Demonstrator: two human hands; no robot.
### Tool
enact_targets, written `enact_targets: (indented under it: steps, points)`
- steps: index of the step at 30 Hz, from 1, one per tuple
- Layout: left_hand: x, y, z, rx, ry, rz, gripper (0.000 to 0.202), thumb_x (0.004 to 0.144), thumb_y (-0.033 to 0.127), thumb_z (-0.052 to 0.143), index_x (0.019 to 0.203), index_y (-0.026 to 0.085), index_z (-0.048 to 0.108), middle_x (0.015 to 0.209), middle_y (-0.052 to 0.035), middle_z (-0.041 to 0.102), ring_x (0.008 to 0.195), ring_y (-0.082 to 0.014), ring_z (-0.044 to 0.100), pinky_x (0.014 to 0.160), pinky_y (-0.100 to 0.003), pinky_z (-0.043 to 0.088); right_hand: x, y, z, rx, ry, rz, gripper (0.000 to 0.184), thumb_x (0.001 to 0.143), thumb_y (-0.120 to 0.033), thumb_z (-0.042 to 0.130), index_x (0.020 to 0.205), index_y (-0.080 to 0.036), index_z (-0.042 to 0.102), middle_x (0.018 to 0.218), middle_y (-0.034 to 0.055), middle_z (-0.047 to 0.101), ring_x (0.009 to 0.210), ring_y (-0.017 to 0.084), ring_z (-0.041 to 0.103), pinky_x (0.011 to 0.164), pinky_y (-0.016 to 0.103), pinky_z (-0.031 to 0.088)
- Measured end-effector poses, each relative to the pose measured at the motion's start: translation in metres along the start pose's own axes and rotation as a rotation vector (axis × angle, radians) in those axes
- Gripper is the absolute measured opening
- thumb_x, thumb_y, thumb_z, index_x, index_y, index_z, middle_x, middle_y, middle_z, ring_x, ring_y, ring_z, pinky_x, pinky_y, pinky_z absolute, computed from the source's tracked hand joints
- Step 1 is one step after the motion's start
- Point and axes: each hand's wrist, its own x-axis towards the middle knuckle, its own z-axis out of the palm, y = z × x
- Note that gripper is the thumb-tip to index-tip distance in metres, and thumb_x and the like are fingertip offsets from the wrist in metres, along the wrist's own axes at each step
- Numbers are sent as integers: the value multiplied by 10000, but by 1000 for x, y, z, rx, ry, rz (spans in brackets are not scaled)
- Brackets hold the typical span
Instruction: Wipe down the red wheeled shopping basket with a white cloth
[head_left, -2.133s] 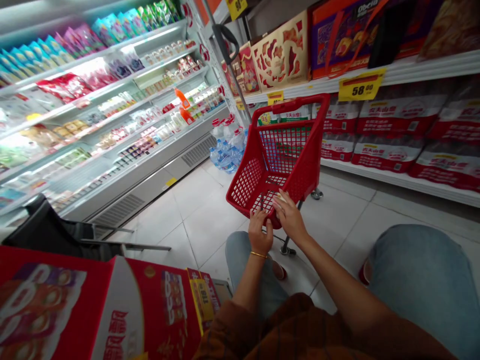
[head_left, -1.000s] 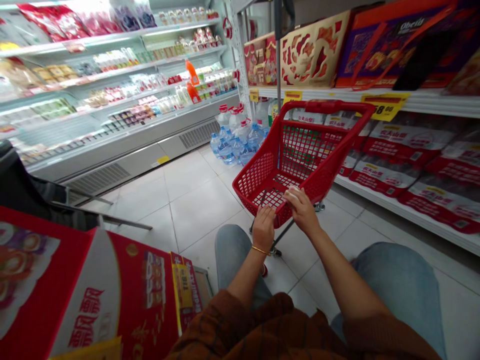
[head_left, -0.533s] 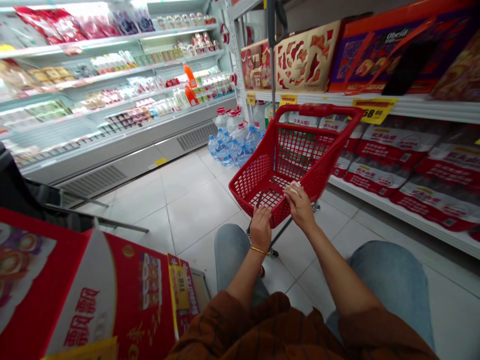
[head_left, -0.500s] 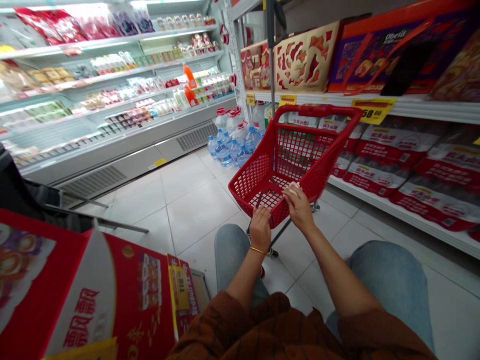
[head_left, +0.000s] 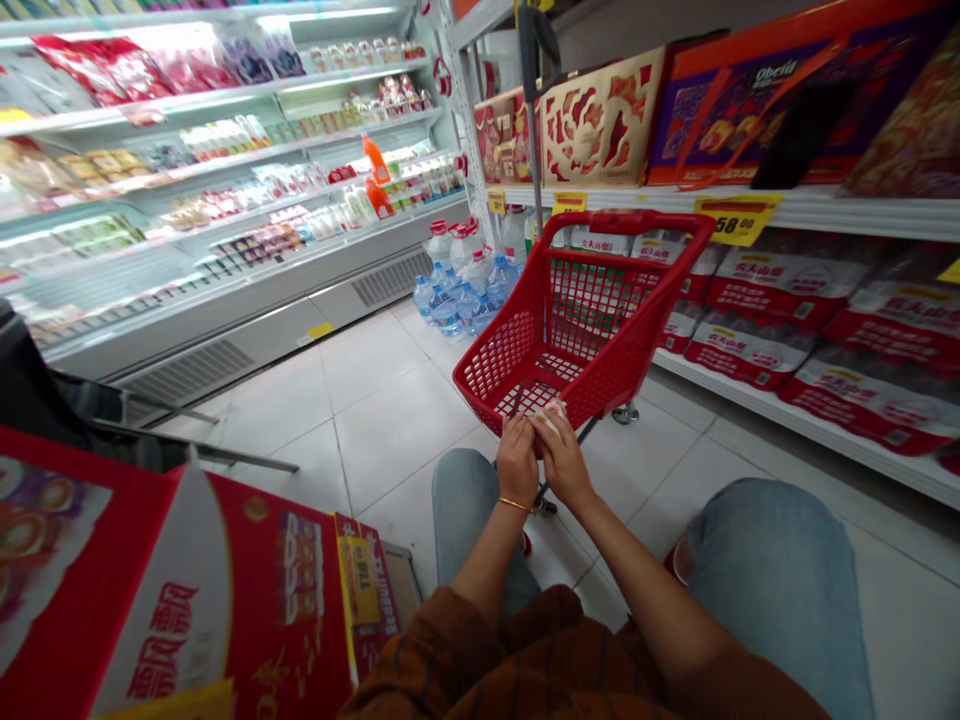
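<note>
A red plastic shopping cart point(head_left: 626, 345) stands in front of my knees, its basket bare inside except for a dark strip near the front. On the front rim, my left hand point(head_left: 517, 455) has its fingers curled over the edge; a thin gold bracelet circles that wrist. Right beside it, my right hand point(head_left: 562, 458) presses a crumpled white cloth or tissue point(head_left: 556, 408) against the same rim. The two hands meet or nearly meet. My fingers hide most of the cloth and part of the rim.
Left, a red carton display point(head_left: 247, 590) and a black chair-like frame point(head_left: 82, 400) stand close. A refrigerated case point(head_left: 300, 310) runs behind. Large water bottles point(head_left: 469, 300) sit on the floor. Right, a shelf point(head_left: 825, 425) holds bottle packs beneath gift boxes point(head_left: 600, 125).
My right hand has slid the white cloth left and toward me along the front rim, up to my left hand. My left hand has stayed on the rim.
</note>
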Motion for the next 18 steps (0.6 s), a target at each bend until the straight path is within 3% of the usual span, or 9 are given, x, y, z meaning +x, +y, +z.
enact_targets:
  steps: [9,13,18]
  points:
    - [3,-5,-5,18,20,73,356,955,146,349,1203,164,603,1115,-104,689,1140,-197,592,1056,-469,438,5,33,-6,-105,-36,-155,471,941,-125,410,1388,-274,420,1373,76,513,1403,226,300,1125,499,358]
    - [4,-6,-5,15,40,62,345,954,137,357,1182,163,615,1107,-104,692,1147,-196,591,1056,-475,439,18,48,-13,-152,37,-121,447,937,-106,397,1356,-247,466,1358,99,521,1407,228,291,1119,499,367]
    - [4,-6,-6,-19,19,45,315,947,151,404,1176,166,620,1108,-109,692,1158,-197,584,1068,-485,423,40,68,-30,-161,14,-41,385,932,-129,398,1272,-229,550,1323,108,546,1369,231,365,1108,516,373]
